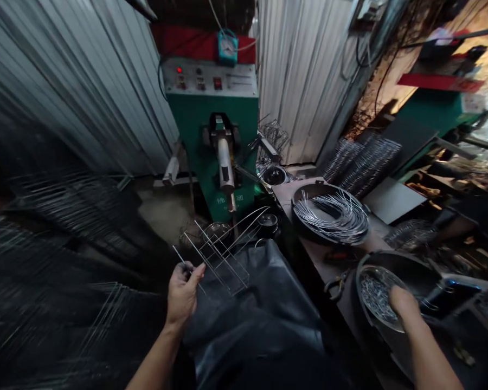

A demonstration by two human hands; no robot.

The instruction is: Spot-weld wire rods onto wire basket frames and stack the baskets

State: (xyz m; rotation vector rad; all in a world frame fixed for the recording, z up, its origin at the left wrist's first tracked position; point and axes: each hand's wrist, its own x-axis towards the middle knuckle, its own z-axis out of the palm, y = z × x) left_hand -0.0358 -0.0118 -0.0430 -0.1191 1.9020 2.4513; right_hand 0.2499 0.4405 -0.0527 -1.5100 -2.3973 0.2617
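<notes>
My left hand (184, 292) is closed on the near left edge of a wire rack (219, 254), a frame of thin bent metal rods. The rack hangs tilted over the dark apron (264, 303) on my lap, in front of a green machine. Over to the right, my right hand (404, 303) reaches into a round metal bowl (376, 290) of small metal pieces. Its fingertips are hidden, so what they touch does not show. That bowl sits inside a larger dark pan (366, 265).
Ahead stands the green machine (199, 141) with a projecting metal electrode arm (225, 162). Another pan (295, 214) with curved wires (341, 216) rests on the bench to the right. Stacked wire racks (361, 162) stand behind it. Blurred wire racks (65, 216) fill the left side.
</notes>
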